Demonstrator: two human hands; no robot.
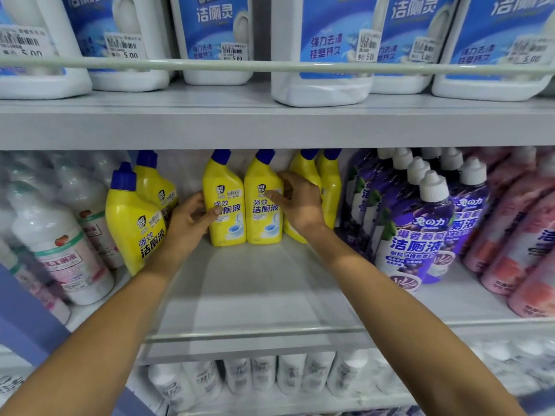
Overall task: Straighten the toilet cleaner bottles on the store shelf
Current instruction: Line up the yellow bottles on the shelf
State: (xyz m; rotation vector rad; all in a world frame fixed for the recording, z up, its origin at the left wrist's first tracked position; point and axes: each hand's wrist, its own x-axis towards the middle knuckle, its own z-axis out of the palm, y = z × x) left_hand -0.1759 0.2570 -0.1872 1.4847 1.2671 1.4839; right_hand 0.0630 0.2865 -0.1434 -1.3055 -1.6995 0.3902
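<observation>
I count six yellow toilet cleaner bottles on the shelf [255, 289], in three pairs. The middle pair stands upright and touching near the back: the left middle bottle [228, 187] and the right middle bottle [261, 226]. At nine o'clock of them the left pair [132, 217] looks tilted, one behind the other. At three o'clock the right pair [330, 181] is partly hidden by my hand.

My left hand [189, 220] curls round the left middle bottle's side, thumb on its label. My right hand [301, 205] grips the right middle bottle, thumb across its front, fingers wrapped over its shoulder.

Further toward three o'clock stand purple bottles [420, 229], too overlapped to count. At twelve o'clock the upper shelf [270, 127] carries six white jugs [321, 85].
</observation>
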